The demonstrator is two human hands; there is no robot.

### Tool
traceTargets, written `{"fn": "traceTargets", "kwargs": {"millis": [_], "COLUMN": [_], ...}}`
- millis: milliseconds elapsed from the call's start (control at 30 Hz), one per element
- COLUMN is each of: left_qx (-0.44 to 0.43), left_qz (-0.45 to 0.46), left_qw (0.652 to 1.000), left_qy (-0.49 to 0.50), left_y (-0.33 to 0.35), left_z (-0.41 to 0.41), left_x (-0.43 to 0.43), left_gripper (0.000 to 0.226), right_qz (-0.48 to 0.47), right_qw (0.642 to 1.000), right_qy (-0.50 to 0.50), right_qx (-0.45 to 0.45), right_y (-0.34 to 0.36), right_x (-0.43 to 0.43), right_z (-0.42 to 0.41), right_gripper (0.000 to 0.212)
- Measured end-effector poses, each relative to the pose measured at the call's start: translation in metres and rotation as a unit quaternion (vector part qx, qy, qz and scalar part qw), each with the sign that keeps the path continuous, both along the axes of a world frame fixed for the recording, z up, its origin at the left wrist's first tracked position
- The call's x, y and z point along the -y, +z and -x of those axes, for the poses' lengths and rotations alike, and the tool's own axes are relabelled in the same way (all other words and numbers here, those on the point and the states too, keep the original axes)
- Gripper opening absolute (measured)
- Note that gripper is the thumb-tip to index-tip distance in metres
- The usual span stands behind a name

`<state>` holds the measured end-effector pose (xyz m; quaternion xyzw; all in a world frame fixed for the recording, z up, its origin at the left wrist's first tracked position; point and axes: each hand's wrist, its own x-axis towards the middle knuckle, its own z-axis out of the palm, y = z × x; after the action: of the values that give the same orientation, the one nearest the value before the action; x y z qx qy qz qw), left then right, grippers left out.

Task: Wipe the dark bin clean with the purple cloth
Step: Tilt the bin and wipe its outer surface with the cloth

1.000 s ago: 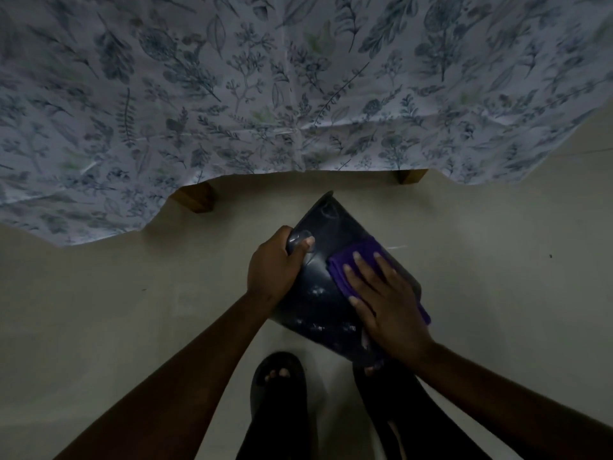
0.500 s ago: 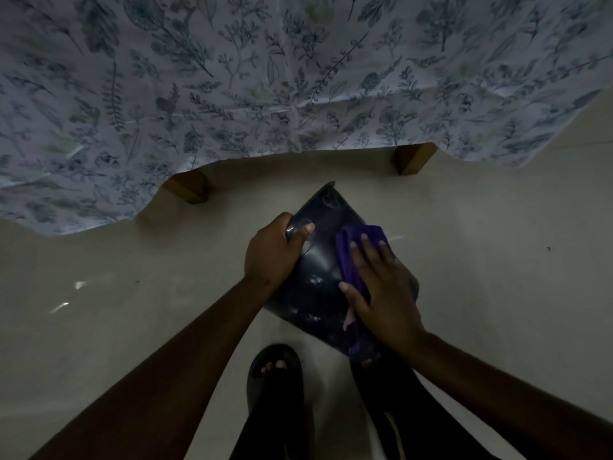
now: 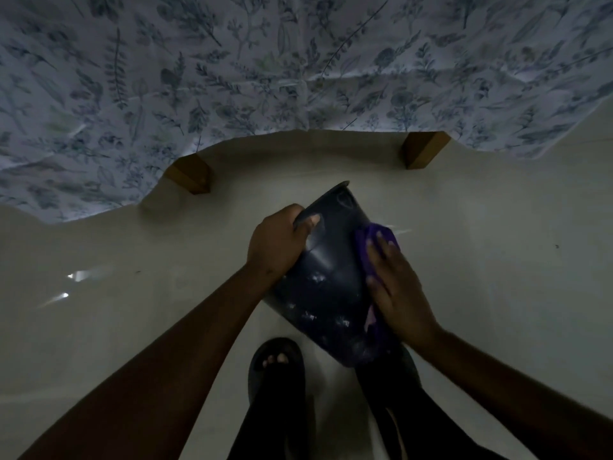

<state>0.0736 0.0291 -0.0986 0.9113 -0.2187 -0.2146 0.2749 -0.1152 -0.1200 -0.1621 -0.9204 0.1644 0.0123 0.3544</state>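
Observation:
The dark bin (image 3: 326,287) is held tilted in the air above the floor, its mouth facing away from me and its base toward my legs. My left hand (image 3: 277,242) grips its rim on the left, thumb over the edge. My right hand (image 3: 396,290) lies flat on the bin's right side and presses the purple cloth (image 3: 366,250) against the wall. The cloth shows above my fingers and below my palm; the rest is hidden under the hand. Pale smudges mark the lower part of the bin.
A bed with a floral sheet (image 3: 298,78) hangs ahead, with two wooden legs (image 3: 190,175) (image 3: 423,149) standing on the pale glossy floor (image 3: 132,260). My left foot in a dark sandal (image 3: 277,363) is below the bin.
My right hand has slid the purple cloth along the bin's right side, from the upper face toward its right edge. The view has tilted, so the bed legs show more.

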Motion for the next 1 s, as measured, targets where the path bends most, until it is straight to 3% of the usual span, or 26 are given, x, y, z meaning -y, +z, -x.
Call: {"fn": "traceTargets", "kwargs": {"millis": [67, 133, 233, 367, 467, 567, 667, 800, 867, 1000], "left_qx": [-0.002, -0.002, -0.001, -0.006, -0.009, -0.019, -0.043, -0.115, -0.106, -0.075], "left_qz": [-0.015, -0.019, -0.021, -0.030, -0.037, -0.037, -0.007, 0.047, 0.046, 0.050], "left_qw": [1.000, 1.000, 1.000, 0.999, 0.999, 0.999, 0.999, 0.992, 0.993, 0.996], "left_qy": [-0.003, -0.012, -0.022, -0.020, -0.007, -0.006, -0.007, -0.019, -0.022, -0.001], "left_y": [0.002, 0.004, 0.007, 0.007, 0.006, 0.005, 0.008, 0.016, 0.013, 0.004], "left_z": [-0.004, -0.007, -0.008, -0.009, -0.013, -0.014, -0.016, -0.012, -0.006, -0.005], "left_x": [0.015, 0.026, 0.030, 0.025, 0.027, 0.032, 0.035, 0.024, 0.014, 0.007], "left_gripper": [0.027, 0.028, 0.031, 0.030, 0.030, 0.031, 0.030, 0.031, 0.034, 0.031], "right_qz": [0.106, 0.129, 0.085, -0.061, 0.064, 0.179, 0.170, 0.052, 0.012, 0.148], "right_qw": [0.986, 0.976, 0.992, 0.997, 0.997, 0.973, 0.975, 0.998, 0.997, 0.986], "right_qy": [0.125, 0.168, 0.088, -0.033, 0.032, 0.140, 0.142, -0.026, -0.062, 0.071], "right_qx": [0.043, 0.044, 0.025, -0.030, -0.025, 0.026, 0.028, -0.019, -0.043, -0.009], "right_y": [0.019, 0.023, 0.024, 0.020, 0.020, 0.015, 0.015, 0.027, 0.028, 0.023], "right_x": [-0.022, -0.023, -0.001, 0.022, 0.001, -0.025, -0.012, 0.017, 0.025, -0.007], "right_z": [0.011, 0.001, -0.039, -0.068, -0.041, -0.006, -0.019, -0.064, -0.072, -0.030], "right_gripper": [0.053, 0.050, 0.052, 0.053, 0.068, 0.065, 0.058, 0.056, 0.057, 0.058]}}
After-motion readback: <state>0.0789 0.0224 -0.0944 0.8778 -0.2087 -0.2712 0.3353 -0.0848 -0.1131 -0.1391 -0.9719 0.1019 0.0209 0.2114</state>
